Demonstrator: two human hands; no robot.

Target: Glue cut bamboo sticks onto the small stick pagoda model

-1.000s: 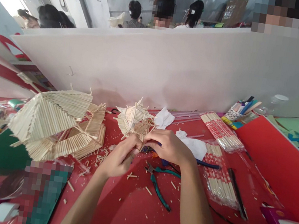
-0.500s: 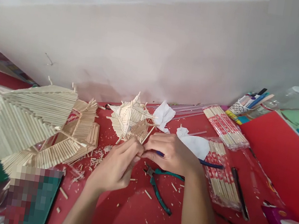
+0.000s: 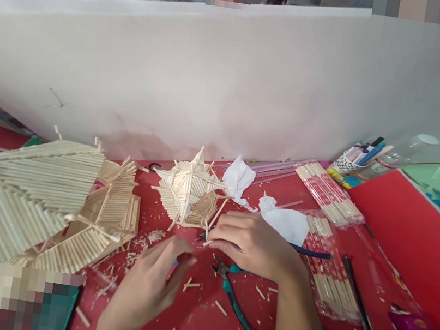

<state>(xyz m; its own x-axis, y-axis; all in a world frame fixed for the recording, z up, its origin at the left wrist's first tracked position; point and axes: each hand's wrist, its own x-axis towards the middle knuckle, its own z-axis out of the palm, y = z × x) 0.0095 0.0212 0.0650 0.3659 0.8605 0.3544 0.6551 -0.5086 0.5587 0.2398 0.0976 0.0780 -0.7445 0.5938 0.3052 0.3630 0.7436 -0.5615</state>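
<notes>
My left hand (image 3: 147, 281) hovers over the red table with thumb and forefinger apart; a small blue bit shows between them, too little to identify. My right hand (image 3: 253, 244) is closed, its fingertips pinching a short wooden stick (image 3: 208, 243). Beneath that hand runs a blue handle (image 3: 310, 252), the rest of its tool mostly hidden. Just beyond both hands stands a small pointed roof model (image 3: 188, 188) of wooden sticks. Green-handled cutting pliers (image 3: 238, 305) lie with handles spread below the right hand, among loose stick pieces (image 3: 220, 308).
A large stick-built house model (image 3: 29, 197) fills the left side. To the right lie packs of chopsticks (image 3: 329, 195), a black pen-like tool (image 3: 357, 296) and a red board (image 3: 410, 243). White tissue (image 3: 238, 176) lies behind; a pale partition (image 3: 200, 74) closes off the back.
My hands, together before, have parted. The left hand has moved back, down and left, with its fingers opening. The right hand stays near the roof model; short stick pieces now show on the table between them.
</notes>
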